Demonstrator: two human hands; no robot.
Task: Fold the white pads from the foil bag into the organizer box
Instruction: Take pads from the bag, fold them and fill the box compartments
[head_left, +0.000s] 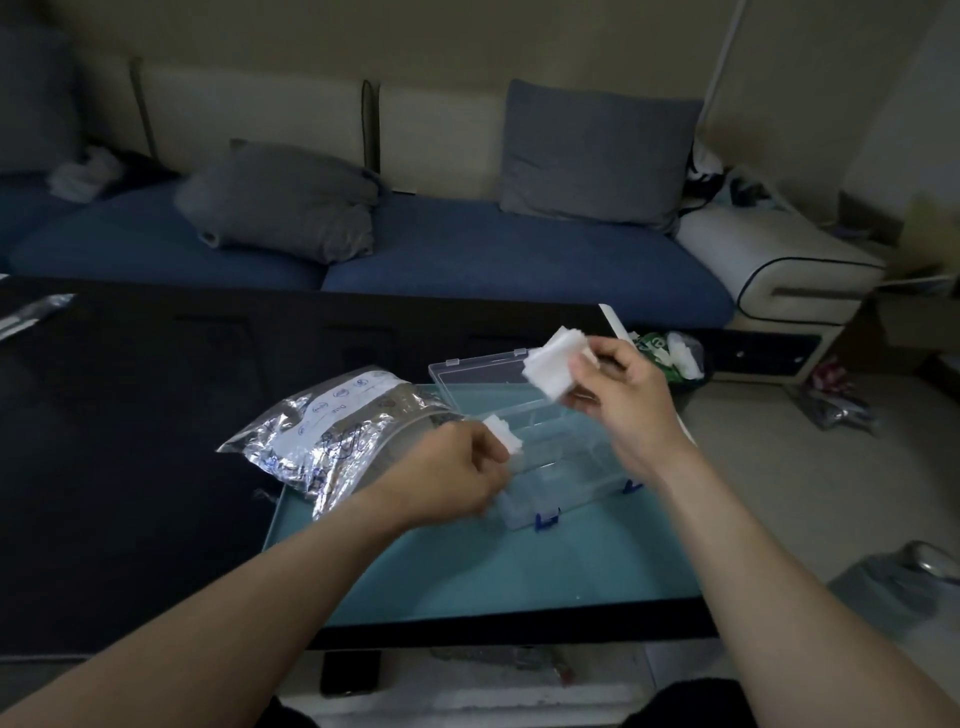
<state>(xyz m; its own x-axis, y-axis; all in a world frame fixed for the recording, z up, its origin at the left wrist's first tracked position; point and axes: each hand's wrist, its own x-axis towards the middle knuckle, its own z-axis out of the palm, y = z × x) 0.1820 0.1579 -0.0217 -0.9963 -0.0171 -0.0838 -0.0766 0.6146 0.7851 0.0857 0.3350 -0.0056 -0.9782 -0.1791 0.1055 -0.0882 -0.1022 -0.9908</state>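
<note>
A crinkled foil bag (332, 431) with a white label lies on the table, partly over the teal mat (498, 566). To its right stands the clear organizer box (561, 447) with blue latches, lid (478, 369) raised behind it. My left hand (457, 473) pinches a small folded white pad (503, 435) just above the box's left end. My right hand (618, 400) holds a stack of white pads (553, 361) higher up, over the box's back right corner. What lies inside the compartments is blurred.
The black table (130, 441) stretches left, with a silvery wrapper (31, 312) at its far left edge. A blue sofa with grey cushions (280, 202) runs behind. A bin with a green bag (670, 353) sits beyond the table's right end.
</note>
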